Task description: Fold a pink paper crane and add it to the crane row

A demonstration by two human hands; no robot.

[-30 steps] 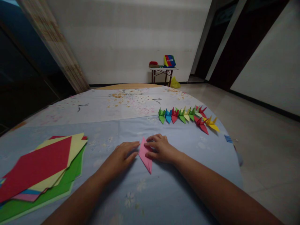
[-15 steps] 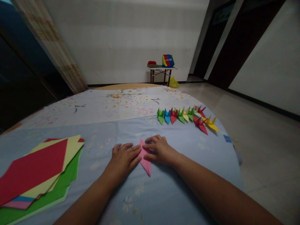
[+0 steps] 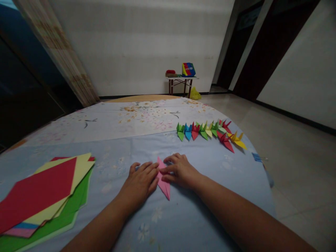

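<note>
A narrow, pointed piece of folded pink paper point(image 3: 164, 187) lies on the blue cloth in front of me, one tip facing away and the other towards me. Along its left edge rests my left hand point(image 3: 141, 182), flat and open, with the fingertips touching the paper. From the other side my right hand point(image 3: 181, 171) curls in, its thumb and fingers closed on the paper's right edge and middle. My fingers cover part of the folds, so the upper layers are hard to make out.
Left of my hands lies a stack of coloured paper sheets point(image 3: 44, 189), red on top. Several folded paper cranes point(image 3: 195, 131) stand in a row at the right. A blue clip point(image 3: 256, 157) sits at the table's right edge. A small table point(image 3: 181, 78) stands by the wall.
Both hands remain at the pink paper with only slight finger shifts; the right fingers have drawn a little closer over it. The whole view has shifted slightly.
</note>
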